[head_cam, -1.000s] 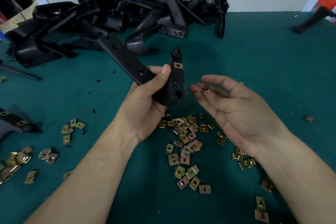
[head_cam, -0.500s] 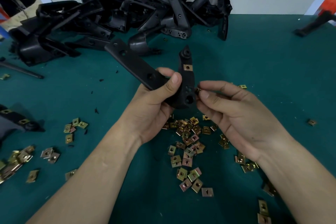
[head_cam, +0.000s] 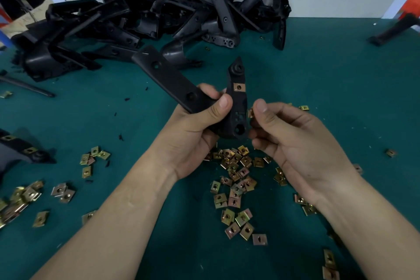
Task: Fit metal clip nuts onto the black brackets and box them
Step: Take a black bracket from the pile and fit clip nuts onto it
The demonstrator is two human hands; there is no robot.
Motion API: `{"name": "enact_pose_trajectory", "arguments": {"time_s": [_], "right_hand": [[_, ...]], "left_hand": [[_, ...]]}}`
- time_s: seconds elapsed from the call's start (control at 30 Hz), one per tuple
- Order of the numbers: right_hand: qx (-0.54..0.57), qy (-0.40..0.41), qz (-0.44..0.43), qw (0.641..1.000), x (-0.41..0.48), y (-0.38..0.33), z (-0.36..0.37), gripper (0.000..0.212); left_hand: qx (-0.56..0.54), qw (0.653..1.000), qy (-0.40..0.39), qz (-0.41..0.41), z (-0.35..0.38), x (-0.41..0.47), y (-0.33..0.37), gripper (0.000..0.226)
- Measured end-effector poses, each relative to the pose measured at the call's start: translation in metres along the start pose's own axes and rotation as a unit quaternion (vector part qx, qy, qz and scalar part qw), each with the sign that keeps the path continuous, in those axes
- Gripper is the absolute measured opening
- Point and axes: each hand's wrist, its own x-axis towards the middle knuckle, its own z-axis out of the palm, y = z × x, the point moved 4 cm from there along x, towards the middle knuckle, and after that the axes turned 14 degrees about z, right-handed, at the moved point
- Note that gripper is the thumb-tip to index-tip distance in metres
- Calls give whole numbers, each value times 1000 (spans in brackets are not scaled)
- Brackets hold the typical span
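My left hand (head_cam: pixel 195 134) grips a black V-shaped bracket (head_cam: pixel 172 82) above the green table. One clip nut (head_cam: pixel 238 87) sits fitted on the bracket's upright arm. My right hand (head_cam: pixel 293 141) pinches a brass clip nut (head_cam: pixel 250 113) between thumb and fingers, right at the edge of that arm's lower part. Several loose clip nuts (head_cam: pixel 235 179) lie scattered on the table below both hands.
A big heap of black brackets (head_cam: pixel 163 16) fills the back left of the green table (head_cam: pixel 329 88). More clip nuts (head_cam: pixel 22 195) lie at the left, beside a bracket with fitted nuts (head_cam: pixel 21 148). A black part (head_cam: pixel 395 29) lies far right.
My right hand went from open beside the bracket to pinching a clip nut against the bracket's right edge. The bracket has shifted slightly with my left hand.
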Motion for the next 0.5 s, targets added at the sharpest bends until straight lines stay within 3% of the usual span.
{"name": "enact_pose_trajectory", "arguments": {"time_s": [0.5], "right_hand": [[28, 3, -30, 999, -2, 5, 6, 24]], "left_hand": [[-10, 1000, -11, 18, 1, 1, 2, 32]]}}
